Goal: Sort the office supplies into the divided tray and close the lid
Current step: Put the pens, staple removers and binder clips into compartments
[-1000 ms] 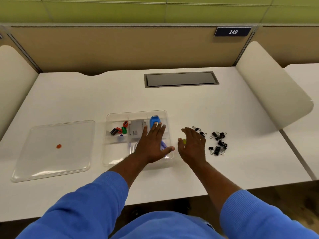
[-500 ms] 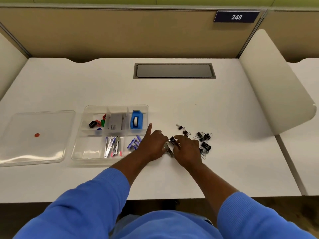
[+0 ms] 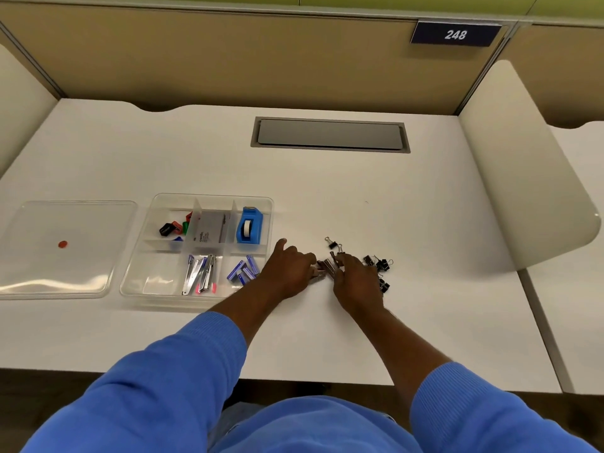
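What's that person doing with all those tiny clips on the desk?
Someone in a blue sweater is tidying office supplies into a clear divided tray. Right now the left hand and right hand both curl onto a clump of binder clips on the desk, just right of the tray. More loose black clips lie beside the right hand. The tray already holds a blue tape dispenser and other small bits. Its lid lies off to the left, not yet on.
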{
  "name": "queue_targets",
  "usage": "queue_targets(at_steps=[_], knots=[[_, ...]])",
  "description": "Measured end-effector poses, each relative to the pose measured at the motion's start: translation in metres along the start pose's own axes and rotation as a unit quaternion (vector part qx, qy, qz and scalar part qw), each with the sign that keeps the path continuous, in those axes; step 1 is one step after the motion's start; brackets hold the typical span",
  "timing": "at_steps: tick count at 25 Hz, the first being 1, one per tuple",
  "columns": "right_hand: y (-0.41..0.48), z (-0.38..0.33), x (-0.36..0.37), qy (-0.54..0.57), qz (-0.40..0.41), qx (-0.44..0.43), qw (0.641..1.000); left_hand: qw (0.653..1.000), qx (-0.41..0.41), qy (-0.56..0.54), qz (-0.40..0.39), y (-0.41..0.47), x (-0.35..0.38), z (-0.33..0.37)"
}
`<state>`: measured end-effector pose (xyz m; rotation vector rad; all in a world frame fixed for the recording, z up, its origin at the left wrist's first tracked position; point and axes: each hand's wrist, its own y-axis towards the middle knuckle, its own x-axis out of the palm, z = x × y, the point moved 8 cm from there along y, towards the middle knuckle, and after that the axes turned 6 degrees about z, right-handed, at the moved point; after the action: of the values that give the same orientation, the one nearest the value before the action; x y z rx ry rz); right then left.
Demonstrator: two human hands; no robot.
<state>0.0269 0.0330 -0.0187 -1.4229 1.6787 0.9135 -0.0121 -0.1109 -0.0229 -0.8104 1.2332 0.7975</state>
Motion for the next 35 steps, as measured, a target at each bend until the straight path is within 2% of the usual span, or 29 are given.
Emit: queue_targets(at_steps=[3,12,16,20,27,30,35], knots=[[0.002,0.005,0.000,-0.009,0.005,-0.002,1.000,0.999,-0.011,0.041,0.001,0.004,0.002,0.001],[0.008,0.004,0.010,-0.054,-0.026,-0.022,0.998,0.995,-0.073,0.063,-0.008,0.002,0.003,0.001],[0.008,0.001,0.006,-0.053,-0.005,-0.005,0.999,0.995,-0.093,0.043,-0.001,0.001,-0.004,-0.002],[0.011,-0.012,-0.010,-0.035,0.065,-0.009,0.997,0.990,-0.120,-0.029,0.061,0.000,-0.026,-0.010],[0.014,-0.067,-0.027,0.028,0.174,-0.018,0.984,0.970,-0.148,-0.127,0.149,-0.015,-0.076,-0.050],[0.014,-0.105,-0.019,0.051,0.178,-0.019,0.983,0.964,-0.152,-0.124,0.177,-0.038,-0.095,-0.084],[0.000,-0.175,0.019,0.071,0.143,-0.033,0.987,0.959,-0.186,-0.130,0.172,-0.088,-0.101,-0.158]])
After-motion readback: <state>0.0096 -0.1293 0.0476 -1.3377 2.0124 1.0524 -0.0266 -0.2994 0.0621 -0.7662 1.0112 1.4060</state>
